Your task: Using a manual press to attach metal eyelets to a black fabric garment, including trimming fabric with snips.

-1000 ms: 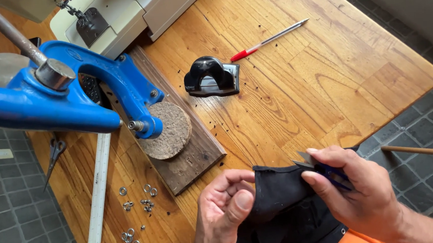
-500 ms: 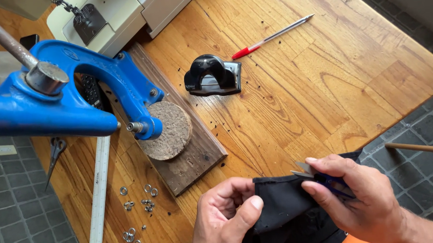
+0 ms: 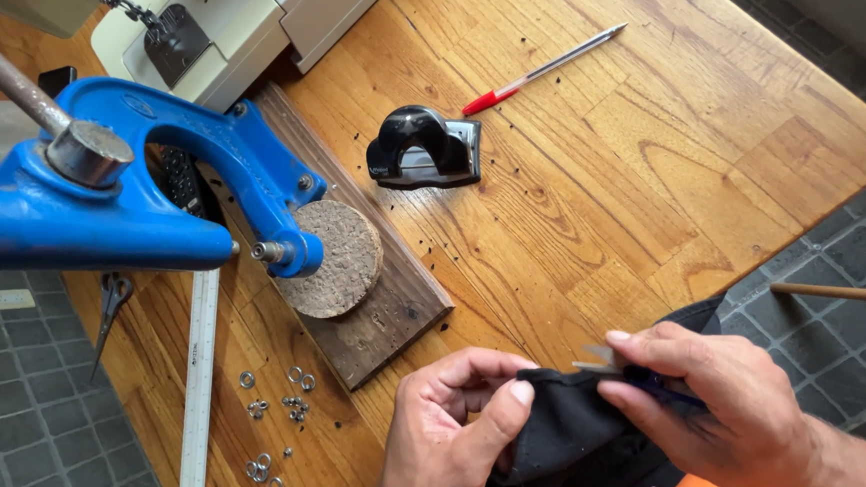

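- Hands first, nearest to us: left hand [image 3: 455,433] pinches the black fabric [image 3: 565,436] at its left edge, thumb on top, fingers curled under, closed on the cloth.
- Right hand [image 3: 724,411] is closed on a small blue-handled tool [image 3: 652,381], its metal tip touching the fabric's upper edge; we think the fingers also press the cloth from the right, but we cannot tell for sure.
- Fabric sits low centre, held up between both hands just over the near edge of the wooden table [image 3: 648,160]; an orange patch shows below it.
- Left of the hands we see loose metal eyelets [image 3: 282,403] scattered on the wood, and a long white ruler [image 3: 199,388] lying beside them, running toward us.
- Next back: dark wooden board [image 3: 397,306] carrying a round cork pad [image 3: 339,259]; the blue hand press [image 3: 149,191] stands on the board, its punch tip just over the pad's left edge.
- Small snips [image 3: 108,303] lie near the table's left edge, under the press arm.
- Mid table: black hole punch [image 3: 422,149], well apart from the press, tiny dark specks around it.
- Farther right: red-capped pen [image 3: 543,68], lying diagonally.
- Far top left: cream sewing machine [image 3: 240,35].
- Right, off the table: wooden stick [image 3: 842,294] over the grey tiled floor [image 3: 840,339].
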